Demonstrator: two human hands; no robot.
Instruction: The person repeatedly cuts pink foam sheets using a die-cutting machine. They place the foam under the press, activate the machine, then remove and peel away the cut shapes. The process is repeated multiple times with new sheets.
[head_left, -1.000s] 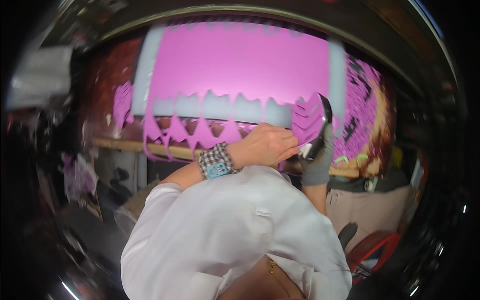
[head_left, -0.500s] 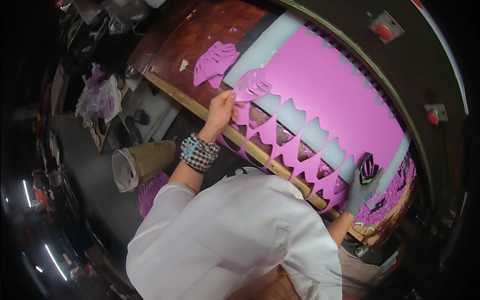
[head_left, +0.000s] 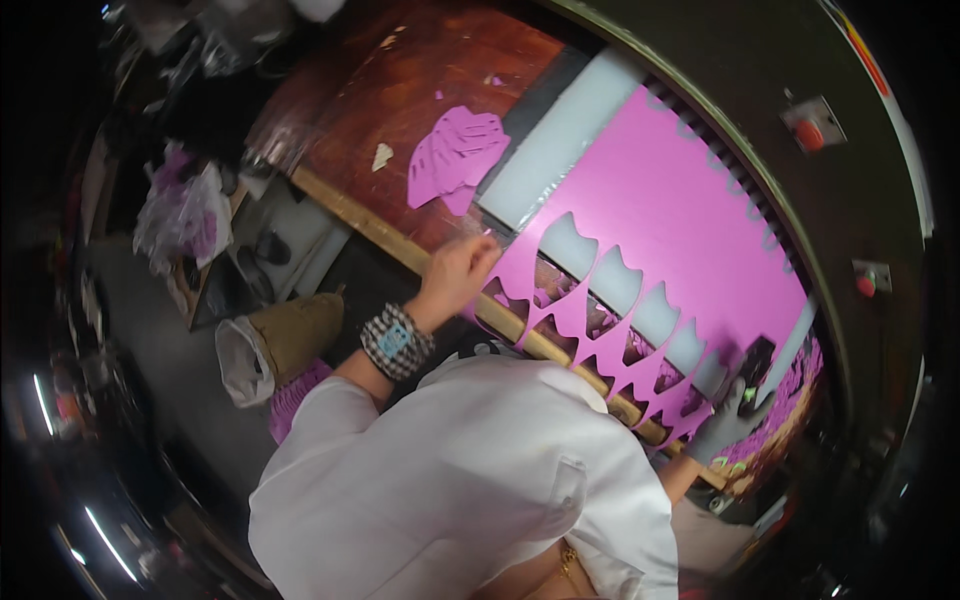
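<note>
My gloved right hand (head_left: 733,418) grips a black cutting die (head_left: 757,362) at the right end of a purple sheet (head_left: 690,200). Rows of pointed openings run along the sheet's near side, and the strips between them hang over the table's wooden edge. Bare and wearing a checked cuff, my left hand (head_left: 462,272) is beside the sheet's left corner. Its fingers look bent but are smeared by motion, and no cut piece shows in them. Slotted purple cut pieces (head_left: 455,160) lie in a loose pile on the brown tabletop just beyond that hand.
A pale cutting board (head_left: 575,135) lies under the sheet. Along the far side runs a dark machine beam (head_left: 740,70) with red buttons (head_left: 808,136). Purple scraps (head_left: 800,405) cover the right end. At left are a tan sack (head_left: 290,340) and a clear plastic bag (head_left: 190,215).
The slotted piece has left my left hand, which is now lower and blurred. The pile beyond it looks different. My right hand still holds the die; the whole view has shifted slightly.
</note>
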